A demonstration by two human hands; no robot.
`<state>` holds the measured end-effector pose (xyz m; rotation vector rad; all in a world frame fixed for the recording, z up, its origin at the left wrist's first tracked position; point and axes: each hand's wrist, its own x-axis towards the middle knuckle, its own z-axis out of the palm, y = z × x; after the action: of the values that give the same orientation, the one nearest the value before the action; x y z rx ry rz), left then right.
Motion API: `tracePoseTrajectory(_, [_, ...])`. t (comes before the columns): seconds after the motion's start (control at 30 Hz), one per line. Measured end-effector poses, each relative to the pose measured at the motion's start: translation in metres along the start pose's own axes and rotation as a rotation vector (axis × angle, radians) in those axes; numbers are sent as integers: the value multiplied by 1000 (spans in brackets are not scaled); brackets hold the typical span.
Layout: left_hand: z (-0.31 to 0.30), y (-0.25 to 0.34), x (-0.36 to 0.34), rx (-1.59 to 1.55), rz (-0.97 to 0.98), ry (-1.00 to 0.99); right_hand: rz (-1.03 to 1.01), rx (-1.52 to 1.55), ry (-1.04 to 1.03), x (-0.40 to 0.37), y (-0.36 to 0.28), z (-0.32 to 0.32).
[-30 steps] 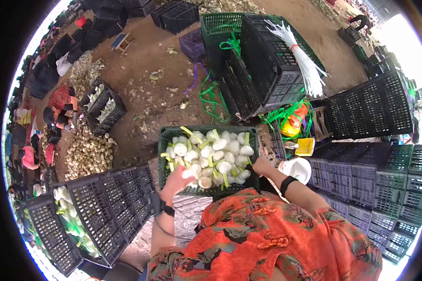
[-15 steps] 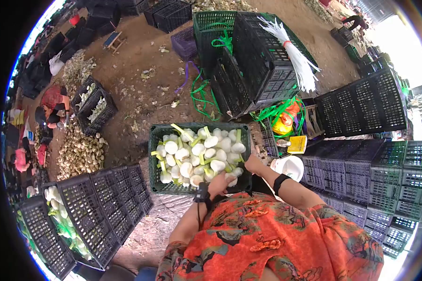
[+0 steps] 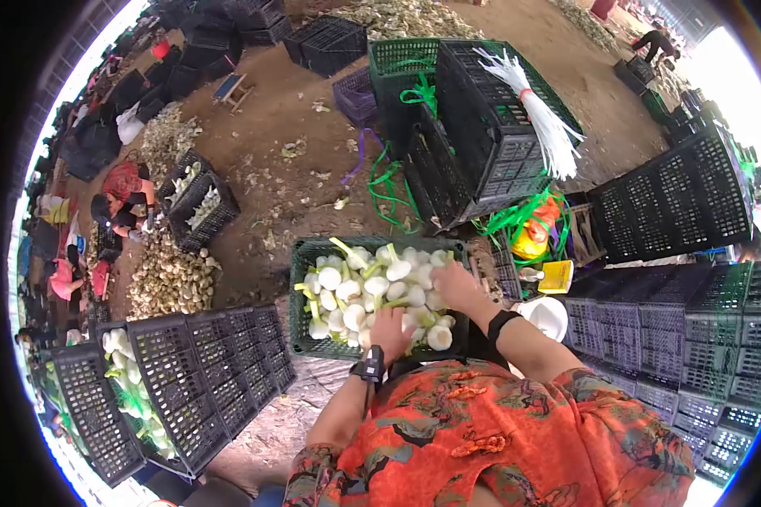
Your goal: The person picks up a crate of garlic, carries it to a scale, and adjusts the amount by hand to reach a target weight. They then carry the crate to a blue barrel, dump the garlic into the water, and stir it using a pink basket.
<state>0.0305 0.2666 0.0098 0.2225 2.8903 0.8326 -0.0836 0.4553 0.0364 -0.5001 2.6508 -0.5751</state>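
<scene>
A dark green plastic crate (image 3: pixel 294 291) in front of my body is filled with white garlic bulbs (image 3: pixel 353 317) that have short pale-green stems. At the crate's near side my left hand (image 3: pixel 389 332) lies on the bulbs, its fingers pointing away from me. My right hand (image 3: pixel 455 286) reaches over the right side of the crate, fingers stretched down onto bulbs there. Both hands touch the garlic; the undersides of the fingers are hidden, and no bulb is plainly gripped. A black device is strapped to my left wrist, and a dark band is round my right forearm.
Stacked black crates (image 3: pixel 499 144) stand ahead, topped by a bundle of white strips (image 3: pixel 537 110). More crates (image 3: pixel 643 329) rise at right, beside a white bucket (image 3: pixel 545 318). Filled crates (image 3: pixel 211 380) stand at left. Beyond, a person (image 3: pixel 125 194) sits by a garlic pile (image 3: pixel 173 283).
My right hand has moved from the crate's right rim onto the bulbs inside. My left hand remains on the garlic at the near side. The view has shifted slightly.
</scene>
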Motion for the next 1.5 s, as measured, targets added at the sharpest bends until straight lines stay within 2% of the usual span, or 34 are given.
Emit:
tracePoseTrajectory(0.07, [-8, -20, 8, -161, -125, -108, -65, -59, 64, 5, 8, 8])
tracePoseTrajectory(0.1, [-23, -17, 20, -245, -105, 117, -79, 57, -1, 5, 5, 7])
tracePoseTrajectory(0.13, [-34, -16, 39, -248, -109, 125, -92, 174, -73, 2, 0, 6])
tracePoseTrajectory(0.17, [-44, -16, 60, -165, -76, 241, 94, 472, -161, -4, -12, 4])
tracePoseTrajectory(0.2, [-49, -17, 74, -81, -49, 358, 88, 466, -171, -9, -15, 11])
tracePoseTrajectory(0.27, [-16, -36, 92, 74, -76, 107, 99, 402, -24, -22, -23, 34])
tracePoseTrajectory(0.3, [-14, -25, 94, 44, -203, -79, 102, 343, 4, -24, -26, 38])
tracePoseTrajectory(0.33, [-17, -15, 84, 133, -138, 4, 81, 343, -4, -22, -25, 34])
tracePoseTrajectory(0.4, [-26, -11, 82, 42, -152, -14, 50, 297, -200, -25, -19, 26])
tracePoseTrajectory(0.47, [-52, -34, 108, -135, -192, -108, 129, 280, -268, -32, -10, 31])
tracePoseTrajectory(0.5, [-59, -49, 112, -33, -68, 156, 135, 294, -268, -34, -5, 36])
tracePoseTrajectory(0.53, [-59, -64, 113, 256, -53, 260, 141, 307, -260, -33, 4, 43])
tracePoseTrajectory(0.57, [-58, -76, 105, 282, -98, 249, 145, 259, -290, -32, 11, 51])
tracePoseTrajectory(0.6, [-60, -89, 103, 291, -132, 90, 153, 255, -285, -31, 14, 48])
tracePoseTrajectory(0.67, [-53, -102, 91, 235, -392, -8, 146, 315, -256, -36, 10, 45])
tracePoseTrajectory(0.7, [-58, -100, 80, 234, -389, -20, 182, 340, -264, -39, 3, 37])
tracePoseTrajectory(0.8, [-79, -91, 42, 120, -428, 71, 187, 318, -326, -37, 6, 37])
tracePoseTrajectory(0.87, [-66, -95, 5, 141, -356, 233, 208, 338, -313, -41, 7, 39])
tracePoseTrajectory(0.93, [-32, -107, -32, -121, -290, 351, 223, 356, -305, -39, 11, 45])
tracePoseTrajectory(1.0, [-32, -103, -53, 180, -354, 194, 148, 311, -233, -35, 14, 53])
tracePoseTrajectory(1.07, [-39, -100, -61, 86, -564, -220, 60, 236, -276, -34, 10, 46])
tracePoseTrajectory(1.13, [-50, -94, -65, 39, -604, -278, 188, 333, -238, -33, 8, 46])
tracePoseTrajectory(1.2, [-39, -98, -74, 116, -478, 375, 191, 343, -229, -32, 6, 43])
tracePoseTrajectory(1.27, [-43, -77, -67, 136, -501, 413, 208, 349, -221, -34, 3, 44])
tracePoseTrajectory(1.33, [-45, -59, -62, 292, -194, 33, 238, 342, -174, -29, 5, 51])
tracePoseTrajectory(1.4, [-36, -82, -50, 237, -123, 40, 229, 338, -170, -23, 8, 54])
tracePoseTrajectory(1.47, [-35, -88, -39, -18, -352, 341, 263, 481, -225, -24, 15, 56])
tracePoseTrajectory(1.5, [-35, -86, -36, -133, -393, 557, 262, 475, -226, -27, 10, 50])
